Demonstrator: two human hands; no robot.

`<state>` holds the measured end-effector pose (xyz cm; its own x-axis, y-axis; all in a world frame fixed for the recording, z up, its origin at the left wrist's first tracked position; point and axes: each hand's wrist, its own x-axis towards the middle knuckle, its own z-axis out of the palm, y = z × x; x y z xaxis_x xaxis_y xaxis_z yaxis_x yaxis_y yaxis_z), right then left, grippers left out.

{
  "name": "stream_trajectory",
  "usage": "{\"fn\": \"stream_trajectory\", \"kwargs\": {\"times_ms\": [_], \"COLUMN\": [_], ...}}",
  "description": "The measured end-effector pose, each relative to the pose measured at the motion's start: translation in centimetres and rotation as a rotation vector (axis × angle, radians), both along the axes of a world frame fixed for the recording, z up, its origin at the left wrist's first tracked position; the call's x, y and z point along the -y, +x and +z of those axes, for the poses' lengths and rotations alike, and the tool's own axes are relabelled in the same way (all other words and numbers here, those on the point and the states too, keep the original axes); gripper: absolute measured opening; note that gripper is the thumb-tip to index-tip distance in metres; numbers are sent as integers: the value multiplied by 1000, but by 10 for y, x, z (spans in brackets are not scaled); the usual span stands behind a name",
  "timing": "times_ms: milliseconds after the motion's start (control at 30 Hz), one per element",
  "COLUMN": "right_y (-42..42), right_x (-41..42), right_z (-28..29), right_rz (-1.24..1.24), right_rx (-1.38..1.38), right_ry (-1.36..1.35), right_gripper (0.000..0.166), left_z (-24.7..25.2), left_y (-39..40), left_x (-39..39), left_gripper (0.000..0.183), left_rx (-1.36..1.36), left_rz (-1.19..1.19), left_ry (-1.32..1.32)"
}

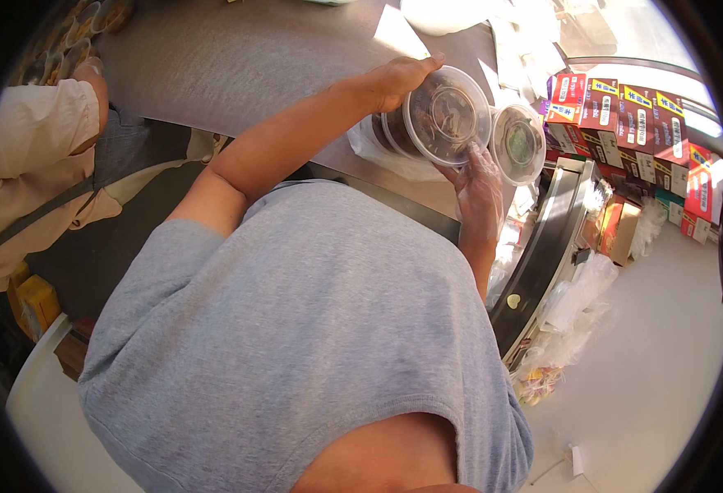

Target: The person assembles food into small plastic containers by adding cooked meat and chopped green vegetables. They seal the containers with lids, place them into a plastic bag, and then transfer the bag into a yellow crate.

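A round clear plastic container [451, 117] with a lid and dark food inside is between my two hands. My bare left hand [405, 80] grips its upper left rim. My right hand [479, 179], in a thin clear plastic glove, has its fingers on the lower rim. More round containers [387, 132] with dark contents are stacked behind it, partly hidden. To the right, just beyond my gloved fingers, is another lidded container [517, 145] with something green inside. A thin clear plastic bag [392, 163] lies under the stack at the metal counter's edge [238, 68].
At the left, a co-worker's hand [90, 69] is beside several open cups of food [81, 24]. Printed cardboard boxes [639, 123] are stacked at the right. A dark-fronted appliance or drawer edge [537, 240] runs below them, with clear plastic bags [583, 296] alongside. A white rounded object [441, 15] stands at the back.
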<state>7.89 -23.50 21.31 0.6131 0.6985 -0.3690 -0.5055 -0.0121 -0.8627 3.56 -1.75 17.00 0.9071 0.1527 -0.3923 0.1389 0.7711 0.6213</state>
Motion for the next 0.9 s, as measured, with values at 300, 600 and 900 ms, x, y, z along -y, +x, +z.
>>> {"fn": "stream_trajectory", "kwargs": {"times_ms": [300,600,900], "right_y": [3,6,1], "right_x": [-8,-7,-9], "right_z": [5,-3,-7], "right_rz": [7,-65,-229], "right_rx": [41,33,-9], "right_ry": [-77,-169,-63], "right_gripper": [39,43,27], "left_z": [21,10,11], "left_y": [-10,-9,-16], "left_x": [-4,10,19], "left_gripper": [50,50,52], "left_rx": [-18,63,0], "left_rz": [0,117,202], "left_ry": [35,-118,-96]}}
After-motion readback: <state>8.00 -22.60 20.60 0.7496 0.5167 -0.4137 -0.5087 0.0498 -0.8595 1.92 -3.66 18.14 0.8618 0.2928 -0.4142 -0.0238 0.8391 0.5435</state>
